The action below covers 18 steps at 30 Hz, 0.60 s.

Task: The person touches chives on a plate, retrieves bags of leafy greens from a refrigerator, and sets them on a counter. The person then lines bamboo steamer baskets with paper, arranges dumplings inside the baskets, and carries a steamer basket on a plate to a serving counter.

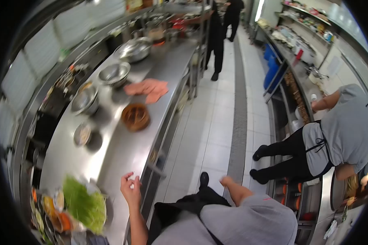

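My left hand [131, 190] is raised beside the near edge of the steel counter [118, 161]. Its fingers are loosely bent and apart, with nothing between them. A bowl of shredded green leaves [84, 204] is the closest food to it, on the counter to the left. Over the floor on the other side of my body, my right hand [225, 181] hangs at the end of a bent arm. It looks closed in a loose fist, small in view, and I see no object in it.
Along the counter are a round brown wooden container [135, 117], a pink cloth [149, 88] and several metal bowls [114, 73]. A person in grey [343, 126] works at the right-hand counter. Two people in black [216, 45] stand ahead, by the floor drain [240, 102].
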### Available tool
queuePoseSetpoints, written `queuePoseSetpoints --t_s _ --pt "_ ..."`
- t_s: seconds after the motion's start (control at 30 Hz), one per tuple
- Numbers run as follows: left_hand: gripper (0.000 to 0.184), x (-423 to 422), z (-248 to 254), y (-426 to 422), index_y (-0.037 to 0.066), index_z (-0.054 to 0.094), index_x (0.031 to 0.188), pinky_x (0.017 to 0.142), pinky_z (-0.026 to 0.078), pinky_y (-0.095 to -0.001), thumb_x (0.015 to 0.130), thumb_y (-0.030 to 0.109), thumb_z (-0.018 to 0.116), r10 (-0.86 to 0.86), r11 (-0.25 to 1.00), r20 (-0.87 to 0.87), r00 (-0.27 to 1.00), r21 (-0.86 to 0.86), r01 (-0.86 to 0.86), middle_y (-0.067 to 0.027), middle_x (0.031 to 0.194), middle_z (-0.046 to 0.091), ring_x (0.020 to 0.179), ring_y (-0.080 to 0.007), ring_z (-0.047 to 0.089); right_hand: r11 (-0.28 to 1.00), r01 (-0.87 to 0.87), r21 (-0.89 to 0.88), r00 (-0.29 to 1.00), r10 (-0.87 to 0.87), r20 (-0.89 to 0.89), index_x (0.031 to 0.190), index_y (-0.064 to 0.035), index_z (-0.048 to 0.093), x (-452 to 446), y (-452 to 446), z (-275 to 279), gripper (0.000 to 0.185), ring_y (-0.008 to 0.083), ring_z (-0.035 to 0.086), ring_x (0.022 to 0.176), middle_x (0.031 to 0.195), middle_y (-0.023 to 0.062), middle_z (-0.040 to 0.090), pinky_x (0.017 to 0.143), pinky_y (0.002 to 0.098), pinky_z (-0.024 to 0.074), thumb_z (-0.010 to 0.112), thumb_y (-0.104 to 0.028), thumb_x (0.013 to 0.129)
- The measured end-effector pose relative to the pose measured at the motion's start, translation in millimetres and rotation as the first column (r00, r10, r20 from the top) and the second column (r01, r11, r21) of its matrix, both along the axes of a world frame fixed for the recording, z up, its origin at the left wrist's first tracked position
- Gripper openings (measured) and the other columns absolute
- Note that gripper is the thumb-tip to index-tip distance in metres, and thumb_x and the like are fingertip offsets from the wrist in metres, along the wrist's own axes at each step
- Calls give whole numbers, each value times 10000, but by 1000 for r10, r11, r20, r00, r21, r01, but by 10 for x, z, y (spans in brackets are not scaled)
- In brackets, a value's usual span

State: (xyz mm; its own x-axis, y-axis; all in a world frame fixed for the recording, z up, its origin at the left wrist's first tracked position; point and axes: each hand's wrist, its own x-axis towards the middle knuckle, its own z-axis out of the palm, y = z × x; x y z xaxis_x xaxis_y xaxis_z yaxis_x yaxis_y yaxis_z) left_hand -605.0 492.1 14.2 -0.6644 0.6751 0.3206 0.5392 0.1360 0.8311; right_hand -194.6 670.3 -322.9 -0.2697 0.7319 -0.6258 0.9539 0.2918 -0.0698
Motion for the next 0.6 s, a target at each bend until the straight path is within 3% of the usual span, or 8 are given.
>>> queuePoseSetpoints --t_s 0.07,0.1,0.27,0.33,0.37,0.43,0.5,0.6 --pt "156 200 -3 537 13 605 641 818 418 -340 770 87 652 -88 996 44 995 -1 88 -143 1006 579 944 -276 555 967 -225 -122 965 239 113 854 -102 689 913 52 -957 361 257 641 777 850 92 670 712 423 516 469 -387 841" --pt "118 309 -21 839 12 617 685 821 419 -337 777 82 639 -109 994 112 988 21 107 -145 1004 584 951 -276 555 828 410 -383 911 -392 128 798 -91 681 906 116 -278 273 237 636 624 768 110 659 591 413 530 506 -299 820" --pt "110 816 -189 2636 17 622 891 831 428 -307 785 41 605 -318 946 24 948 79 316 -122 1002 580 960 -231 548 698 545 -465 792 -610 12 806 -80 647 1709 785 -73 203 234 615 582 724 99 639 533 407 516 549 -256 782" --pt "98 1094 -185 3377 -4 618 880 785 440 -278 787 23 601 -399 916 166 902 111 385 -88 879 603 857 -172 567 866 -487 -117 874 484 -51 805 -85 632 2030 1431 -242 220 240 614 668 759 83 626 574 412 509 552 -287 771" --pt "99 1217 -182 3711 -11 617 880 761 447 -269 786 18 603 -441 897 225 869 93 431 -76 828 607 806 -155 575 846 -533 13 846 532 40 791 -108 623 2006 1761 -46 208 237 602 777 850 66 616 615 415 500 544 -299 771" --pt "285 1489 -95 4318 -3 572 1036 621 452 -232 755 -39 603 -548 833 307 778 115 542 -75 825 608 692 -118 568 992 47 117 974 -19 -226 829 -87 623 1994 2511 197 220 200 602 714 813 62 617 568 365 493 542 -290 803" --pt "568 1850 161 4846 42 428 1258 578 454 -220 729 -72 602 -539 841 252 803 122 527 -111 1072 555 729 -141 577 672 701 -237 412 -654 -635 868 -66 624 1849 3172 727 232 163 603 650 775 59 618 521 315 486 541 -280 835" --pt "773 2216 212 5781 99 260 1382 561 467 -219 714 -84 602 -574 818 76 815 100 567 -125 1282 396 796 -175 585 555 798 -235 221 -633 -742 906 -46 627 1887 4059 938 240 134 592 564 724 59 622 472 270 474 555 -265 840"
